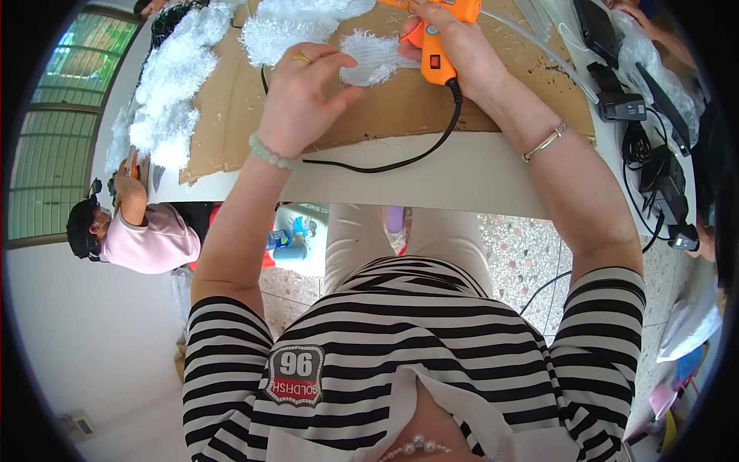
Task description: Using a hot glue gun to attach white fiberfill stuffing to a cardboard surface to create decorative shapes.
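My right hand (471, 58) grips an orange hot glue gun (436, 65) by its handle, over the cardboard sheet (231, 115). A black cord leaves the handle's base and curves left across the table. My left hand (304, 100) hovers to the left of the gun, thumb and fingers apart, with nothing visible between them. Close to its fingertips lies a small white fringed piece (373, 60), between the two hands. Beyond the left hand is a larger white shaggy piece (285, 31). The gun's nozzle is partly cut off by the top edge.
A heap of white fringe (173, 85) covers the table's left end. Clear sticks (531, 38) lie right of the gun. Black adapters and cables (654, 162) crowd the right edge. At left, a person in pink (150, 239) works. The white table edge (408, 189) faces me.
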Motion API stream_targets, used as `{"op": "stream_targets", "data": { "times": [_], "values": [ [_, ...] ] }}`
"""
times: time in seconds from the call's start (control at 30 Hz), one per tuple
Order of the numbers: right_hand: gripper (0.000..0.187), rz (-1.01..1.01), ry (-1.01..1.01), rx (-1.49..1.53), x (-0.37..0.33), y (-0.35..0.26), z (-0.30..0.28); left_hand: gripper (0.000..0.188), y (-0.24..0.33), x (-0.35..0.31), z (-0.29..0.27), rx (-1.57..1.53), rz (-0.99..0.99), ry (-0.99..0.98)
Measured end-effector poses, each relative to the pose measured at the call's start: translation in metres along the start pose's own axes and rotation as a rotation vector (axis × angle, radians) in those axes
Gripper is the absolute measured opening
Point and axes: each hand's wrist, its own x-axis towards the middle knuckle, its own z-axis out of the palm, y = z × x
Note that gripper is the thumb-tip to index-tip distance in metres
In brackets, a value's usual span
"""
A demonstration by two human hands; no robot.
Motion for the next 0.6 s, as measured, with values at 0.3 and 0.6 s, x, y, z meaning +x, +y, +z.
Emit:
{"op": "stream_targets", "data": {
  "times": [0.3,0.6],
  "values": [
    [0.019,0.028,0.066,-0.025,-0.002,-0.003,0.002,0.015,-0.02,0.01,0.037,-0.062,0.046,-0.035],
    [0.03,0.052,0.059,-0.138,0.0,0.003,-0.006,0.012,-0.033,0.009,0.027,-0.025,-0.17,0.109]
  ]
}}
